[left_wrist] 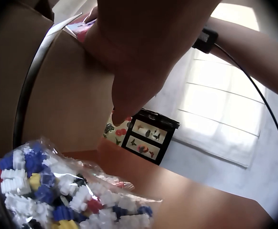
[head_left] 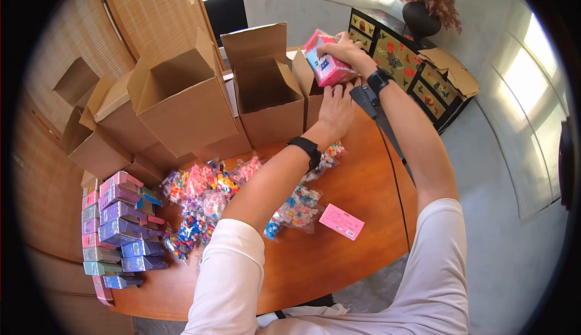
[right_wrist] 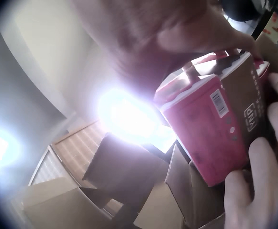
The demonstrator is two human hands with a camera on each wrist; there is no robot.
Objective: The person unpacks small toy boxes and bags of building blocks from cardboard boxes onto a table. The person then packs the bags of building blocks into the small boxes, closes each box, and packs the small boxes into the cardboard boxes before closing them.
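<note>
My right hand grips a pink printed box with a blue picture on its side, held tilted over the rightmost brown carton. The right wrist view shows the box with a barcode, a white scalloped edge and a shaded side, the right hand over its top. My left hand is just below, its fingers spread and touching the box's side. In the left wrist view the left hand is beside the carton's wall, thumb hanging down.
Clear bags of colourful small pieces lie on the wooden table under my left forearm. A pink card lies nearby. Open cartons line the back, small boxes stack at left. A cable hangs from my right wrist.
</note>
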